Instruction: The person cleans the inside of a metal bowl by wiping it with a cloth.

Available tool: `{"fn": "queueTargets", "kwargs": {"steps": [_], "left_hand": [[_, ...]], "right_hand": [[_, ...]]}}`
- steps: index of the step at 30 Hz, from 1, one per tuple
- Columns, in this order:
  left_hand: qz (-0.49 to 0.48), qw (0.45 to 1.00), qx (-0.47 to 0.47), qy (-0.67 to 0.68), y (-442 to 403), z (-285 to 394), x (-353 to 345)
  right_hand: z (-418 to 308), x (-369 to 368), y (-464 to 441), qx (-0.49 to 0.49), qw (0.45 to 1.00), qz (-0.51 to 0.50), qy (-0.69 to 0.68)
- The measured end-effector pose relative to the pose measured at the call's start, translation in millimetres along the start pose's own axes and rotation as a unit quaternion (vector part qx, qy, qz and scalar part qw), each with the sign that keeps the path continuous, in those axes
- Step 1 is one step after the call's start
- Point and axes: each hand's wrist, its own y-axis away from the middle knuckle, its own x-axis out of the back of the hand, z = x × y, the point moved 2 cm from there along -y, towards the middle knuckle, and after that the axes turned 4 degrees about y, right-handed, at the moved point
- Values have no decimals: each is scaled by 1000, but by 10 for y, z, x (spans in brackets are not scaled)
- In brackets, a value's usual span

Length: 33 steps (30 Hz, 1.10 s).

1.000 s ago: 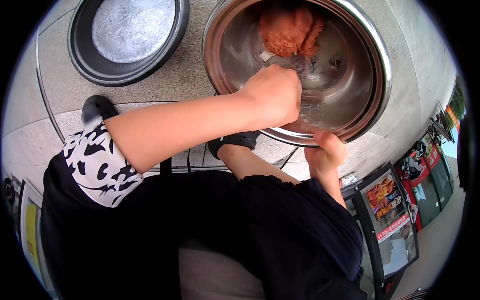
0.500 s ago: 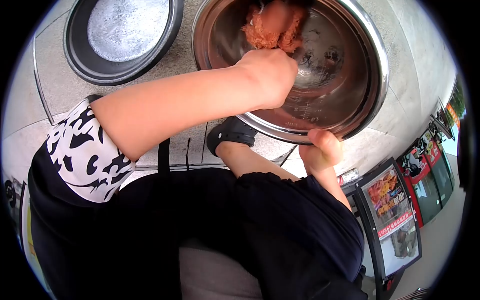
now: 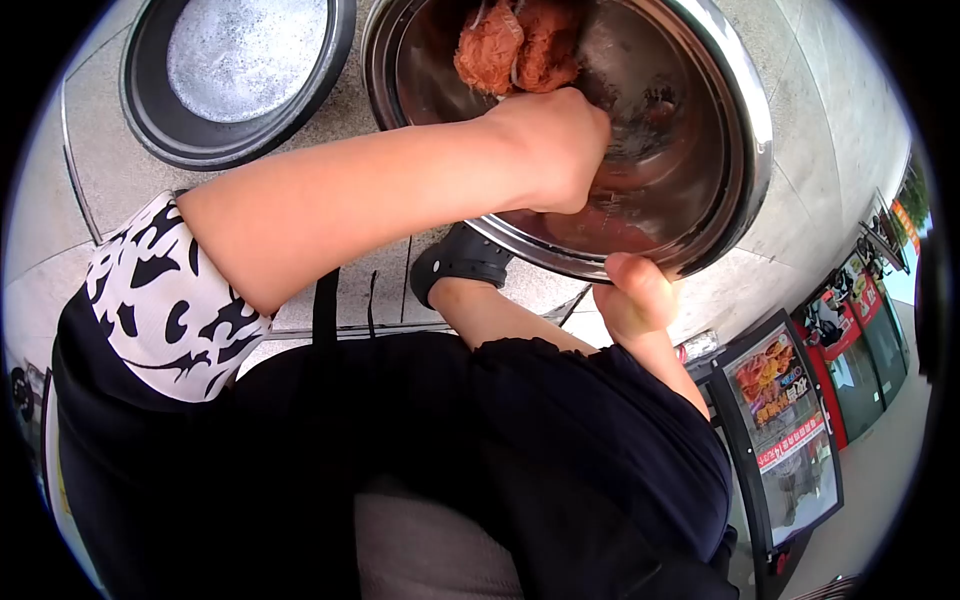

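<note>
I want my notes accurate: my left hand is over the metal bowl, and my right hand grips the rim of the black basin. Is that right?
Not quite: the right hand grips the rim of the metal bowl, not the black basin; the head view shows it. The left hand is over that bowl.

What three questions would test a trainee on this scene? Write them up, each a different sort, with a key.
1. Where do the fingers of the right hand hold the metal bowl?
A) Under the middle of its base
B) At its rim
C) By a lid

2. Fill in the gap: as the picture shows it, the dark tub is to the ____ of the metal bowl.

3. True or false: the orange-red lump is in the dark tub.

Key: 1 B; 2 left; 3 false
</note>
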Motion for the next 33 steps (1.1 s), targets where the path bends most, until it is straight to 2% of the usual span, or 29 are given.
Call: {"fn": "queueTargets", "kwargs": {"steps": [5, 7, 9, 10, 11, 12, 17, 19, 21, 22, 23, 24, 27, 28, 31, 32, 33], "left_hand": [[48, 994, -45, -90, 10, -91, -54], [28, 997, -21, 66, -6, 3, -73], [26, 997, -17, 69, 7, 1, -91], [41, 999, -26, 6, 28, -31, -97], [56, 996, -35, -56, 43, -55, -98], [58, 996, -33, -57, 54, -68, -114], [37, 994, -7, 107, 55, -30, -101], [36, 996, -19, 83, 59, -49, -102], [55, 997, -45, -13, 47, -85, -151], [56, 997, -45, -13, 50, -77, -167], [56, 997, -29, 41, 78, -42, -167], [52, 994, -13, 96, 95, -19, -171], [64, 995, -37, 61, 97, -1, -139], [67, 995, -39, 59, 61, -22, -142], [85, 994, -61, -9, 34, -27, -214], [93, 991, -63, 68, 85, 18, -211], [96, 982, -66, 146, 117, 45, -207]], "right_hand": [[-18, 72, -33, -17, 999, -38, 34], [-29, 73, -12, -23, 997, -47, 53], [-22, 45, -6, -10, 996, -56, 64], [-30, 21, -9, -5, 996, -60, 67], [-73, -21, -28, -37, 997, -22, 65], [-104, -41, -28, -53, 997, -3, 64], [-151, -30, -7, -69, 992, 8, 101], [-140, -32, -9, -80, 990, 24, 113], [-131, -76, -28, -56, 994, 20, 88], [-104, -41, 1, -60, 995, 42, 63], [-113, -23, -13, -59, 995, 41, 62], [-135, -8, -14, -54, 997, 15, 56], [-138, -77, -12, -33, 999, -20, 18], [-126, -46, -9, -61, 997, -3, 38], [-135, 28, -40, -43, 988, -116, -94], [-174, -50, -24, -61, 996, -56, -17], [-190, -65, -12, -73, 996, -39, 11]]}}
